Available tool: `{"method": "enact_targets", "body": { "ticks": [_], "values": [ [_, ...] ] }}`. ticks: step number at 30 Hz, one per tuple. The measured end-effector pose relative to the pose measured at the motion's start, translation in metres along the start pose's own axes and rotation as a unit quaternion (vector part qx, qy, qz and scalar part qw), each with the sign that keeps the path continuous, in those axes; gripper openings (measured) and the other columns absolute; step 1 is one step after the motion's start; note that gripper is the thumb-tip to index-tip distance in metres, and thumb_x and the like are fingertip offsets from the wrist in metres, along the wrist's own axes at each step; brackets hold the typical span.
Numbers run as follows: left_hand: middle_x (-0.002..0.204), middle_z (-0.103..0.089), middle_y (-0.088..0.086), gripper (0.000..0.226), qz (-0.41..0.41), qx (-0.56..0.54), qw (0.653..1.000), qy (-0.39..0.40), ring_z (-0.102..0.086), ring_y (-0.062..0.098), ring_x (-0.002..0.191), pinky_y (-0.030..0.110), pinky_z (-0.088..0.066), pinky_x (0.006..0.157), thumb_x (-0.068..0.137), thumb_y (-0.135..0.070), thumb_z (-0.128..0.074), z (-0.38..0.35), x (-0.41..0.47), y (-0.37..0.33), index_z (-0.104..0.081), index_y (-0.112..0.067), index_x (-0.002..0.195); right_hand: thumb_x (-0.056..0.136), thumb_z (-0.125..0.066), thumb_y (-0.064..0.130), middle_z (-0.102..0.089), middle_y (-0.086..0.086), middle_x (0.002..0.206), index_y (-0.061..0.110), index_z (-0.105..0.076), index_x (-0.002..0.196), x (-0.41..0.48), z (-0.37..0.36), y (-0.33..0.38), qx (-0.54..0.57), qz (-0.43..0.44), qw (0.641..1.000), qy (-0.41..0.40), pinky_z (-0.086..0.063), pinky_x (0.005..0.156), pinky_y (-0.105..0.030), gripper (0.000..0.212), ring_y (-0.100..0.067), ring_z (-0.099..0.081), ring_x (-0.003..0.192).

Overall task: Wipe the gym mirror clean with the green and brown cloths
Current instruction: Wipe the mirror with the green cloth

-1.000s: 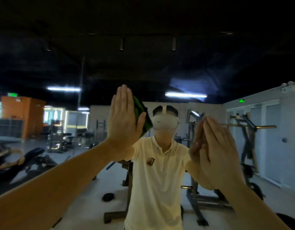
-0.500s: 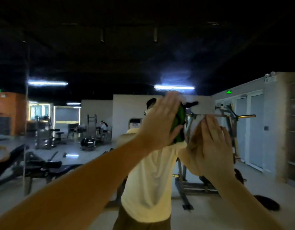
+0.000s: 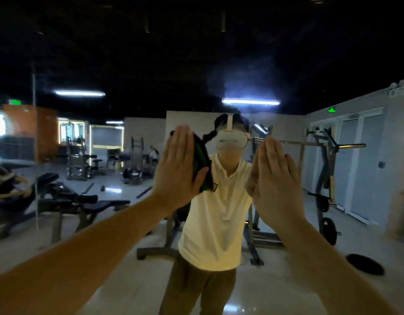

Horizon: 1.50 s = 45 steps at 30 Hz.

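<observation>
Two hands lie flat on the mirror (image 3: 287,64). The left hand (image 3: 178,169), fingers straight, together and pointing up, presses the green cloth (image 3: 200,160) against it. The cloth sits under the palm and shows past the thumb side, its long axis nearly upright. The right hand (image 3: 278,185) is likewise flat, fingers up; whether a brown cloth lies beneath cannot be told. Both forearms reach forward and up.

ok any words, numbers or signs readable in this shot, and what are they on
Nothing here can be read for certain.
left green sign, lit, high at the far left: too blurred to read.
right green sign, lit, high at the right: too small to read.
shirt badge, on the reflected chest: too small to read.
</observation>
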<state>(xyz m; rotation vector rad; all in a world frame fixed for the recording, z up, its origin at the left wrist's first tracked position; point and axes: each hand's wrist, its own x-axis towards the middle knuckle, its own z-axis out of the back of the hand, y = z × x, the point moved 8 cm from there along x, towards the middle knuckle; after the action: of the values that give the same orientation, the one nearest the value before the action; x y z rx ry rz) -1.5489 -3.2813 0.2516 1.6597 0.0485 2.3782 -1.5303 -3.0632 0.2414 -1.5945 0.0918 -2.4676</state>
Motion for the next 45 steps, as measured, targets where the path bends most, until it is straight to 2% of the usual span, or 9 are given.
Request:
{"method": "enact_targets", "body": {
  "ticks": [7, 10, 15, 19, 22, 29, 32, 38, 45],
  "values": [
    [0.170, 0.006, 0.021, 0.078, -0.150, -0.027, 0.988, 0.035, 0.010, 0.030, 0.159, 0.049, -0.008, 0.129, 0.110, -0.053, -0.024, -0.032, -0.011, -0.142, 0.003, -0.002, 0.163, 0.090, -0.055, 0.019, -0.003, -0.011, 0.171, 0.010, -0.006, 0.162, -0.005, 0.002, -0.007, 0.027, 0.032, 0.999, -0.014, -0.014, 0.127, -0.051, 0.087, -0.027, -0.005, 0.159],
    [0.171, 0.005, 0.021, 0.080, -0.208, 0.015, 0.977, 0.042, 0.012, 0.030, 0.159, 0.048, -0.008, 0.129, 0.109, -0.054, -0.028, -0.034, -0.020, -0.140, -0.001, -0.002, 0.163, 0.087, -0.069, 0.018, -0.008, -0.013, 0.172, 0.008, -0.008, 0.162, -0.016, -0.001, -0.015, 0.013, 0.028, 0.999, -0.010, -0.021, 0.126, -0.055, 0.097, -0.028, -0.009, 0.159],
    [0.171, -0.004, 0.017, 0.094, -0.028, -0.037, 0.999, 0.014, 0.010, 0.024, 0.157, 0.046, -0.001, 0.128, 0.098, -0.054, -0.051, -0.003, -0.038, -0.010, -0.004, -0.006, 0.164, 0.082, -0.072, 0.017, -0.014, -0.021, 0.170, -0.001, -0.020, 0.160, -0.055, -0.008, -0.009, 0.022, -0.009, 1.000, -0.001, -0.022, 0.124, -0.061, 0.095, -0.034, -0.012, 0.158],
    [0.171, 0.002, 0.022, 0.086, 0.120, -0.007, 0.993, 0.008, 0.004, 0.034, 0.159, 0.057, -0.011, 0.128, 0.106, -0.056, -0.030, 0.003, -0.080, 0.095, 0.001, 0.001, 0.163, 0.077, -0.067, 0.018, -0.016, -0.023, 0.169, -0.003, -0.018, 0.159, -0.082, -0.021, 0.006, 0.000, -0.029, 0.999, 0.023, -0.022, 0.123, -0.062, 0.097, -0.036, -0.015, 0.157],
    [0.170, -0.001, 0.026, 0.085, 0.146, -0.047, 0.988, -0.022, 0.002, 0.037, 0.159, 0.053, -0.004, 0.129, 0.106, -0.056, -0.025, -0.002, -0.076, 0.076, -0.003, 0.005, 0.161, 0.077, -0.060, 0.018, -0.013, -0.022, 0.169, 0.000, -0.011, 0.160, -0.093, -0.029, 0.024, 0.012, -0.026, 0.999, 0.037, -0.027, 0.121, -0.062, 0.098, -0.036, -0.014, 0.157],
    [0.170, -0.001, 0.024, 0.080, -0.116, -0.036, 0.991, 0.057, 0.009, 0.034, 0.158, 0.049, 0.000, 0.129, 0.107, -0.054, -0.028, -0.039, -0.059, -0.096, 0.001, -0.004, 0.162, 0.095, -0.027, 0.028, -0.014, -0.017, 0.170, 0.002, -0.017, 0.162, -0.094, -0.032, 0.031, 0.045, -0.066, 0.995, 0.053, -0.021, 0.125, -0.058, 0.073, -0.032, -0.011, 0.158],
    [0.170, 0.007, 0.022, 0.079, -0.227, 0.009, 0.972, 0.061, 0.011, 0.033, 0.159, 0.046, 0.003, 0.129, 0.109, -0.053, -0.023, -0.042, -0.074, -0.103, 0.002, -0.001, 0.163, 0.094, -0.022, 0.030, -0.012, -0.013, 0.172, 0.007, -0.019, 0.163, -0.094, -0.032, 0.037, 0.058, -0.076, 0.993, 0.075, -0.020, 0.126, -0.056, 0.073, -0.027, -0.007, 0.160],
    [0.168, -0.002, 0.020, 0.090, -0.100, -0.007, 0.995, 0.027, 0.005, 0.031, 0.157, 0.047, -0.002, 0.130, 0.102, -0.063, -0.034, -0.025, -0.106, 0.056, -0.001, -0.004, 0.161, 0.084, -0.058, 0.007, -0.008, -0.013, 0.172, 0.002, -0.016, 0.163, -0.095, -0.036, 0.078, 0.066, -0.069, 0.993, 0.064, -0.020, 0.126, -0.054, 0.089, -0.030, -0.008, 0.159],
    [0.168, -0.007, 0.030, 0.082, 0.119, -0.037, 0.991, -0.043, -0.005, 0.041, 0.158, 0.056, -0.011, 0.128, 0.106, -0.049, -0.033, -0.001, -0.154, 0.199, -0.010, 0.008, 0.160, 0.091, -0.039, 0.025, -0.002, -0.011, 0.173, 0.001, -0.011, 0.163, -0.094, -0.041, 0.100, 0.070, -0.132, 0.987, 0.060, -0.016, 0.127, -0.052, 0.081, -0.030, -0.003, 0.159]
  ]
}}
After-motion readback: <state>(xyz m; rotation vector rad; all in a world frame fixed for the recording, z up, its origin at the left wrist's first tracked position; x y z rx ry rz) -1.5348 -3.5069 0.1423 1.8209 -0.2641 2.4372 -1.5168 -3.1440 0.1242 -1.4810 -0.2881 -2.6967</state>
